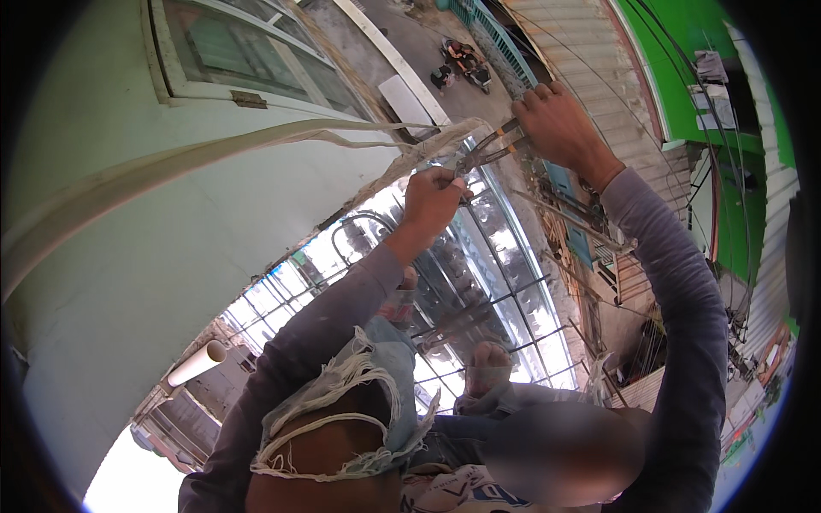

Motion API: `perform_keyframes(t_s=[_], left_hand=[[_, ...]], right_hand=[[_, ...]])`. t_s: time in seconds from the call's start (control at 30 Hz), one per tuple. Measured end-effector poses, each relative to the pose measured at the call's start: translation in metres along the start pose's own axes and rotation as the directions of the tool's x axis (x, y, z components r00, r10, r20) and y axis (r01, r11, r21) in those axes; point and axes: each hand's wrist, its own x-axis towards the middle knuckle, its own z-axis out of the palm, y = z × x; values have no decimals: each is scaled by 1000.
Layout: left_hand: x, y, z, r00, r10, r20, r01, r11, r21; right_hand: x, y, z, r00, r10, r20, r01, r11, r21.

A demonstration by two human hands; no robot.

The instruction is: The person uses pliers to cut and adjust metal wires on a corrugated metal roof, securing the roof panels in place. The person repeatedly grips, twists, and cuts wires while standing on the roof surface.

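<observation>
My right hand [560, 128] is closed round the handles of a pair of pliers [472, 161] with orange-and-dark grips. The pliers point left, their jaws beside the fingertips of my left hand [432, 205]. That left hand is closed in a pinch just below the jaws; what lies between its fingers is too small to make out. A pale, thick cable or strip [214, 145] runs from the left edge along the wall and ends in a bundled, wrapped-looking stretch [436, 147] just above my left hand. Both arms are raised and stretched forward.
Below me lies a metal bar grid [513, 299] over shiny sheeting, with my feet on it. On the left stand a pale green wall [111, 171] and a window [248, 51]. A white pipe [197, 363] juts out lower left. Overhead wires and a green building [684, 77] are at right.
</observation>
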Motion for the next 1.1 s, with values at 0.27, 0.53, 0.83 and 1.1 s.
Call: perform_keyframes(t_s=[0.27, 0.53, 0.83, 1.1], left_hand=[[-2, 0, 0, 999, 44, 10, -44, 999, 11], [2, -1, -1, 999, -4, 47, 2, 999, 41], [5, -5, 0, 999, -1, 40, -1, 999, 42], [4, -8, -4, 999, 9, 32, -9, 1000, 3]], right_hand=[[-32, -29, -16, 990, -95, -106, 74, 980, -184], [-27, -41, -29, 995, -93, -30, 74, 919, -387], [-19, -50, -24, 974, -26, 225, 73, 977, -203], [-23, -50, -32, 999, -47, 18, 50, 918, -394]])
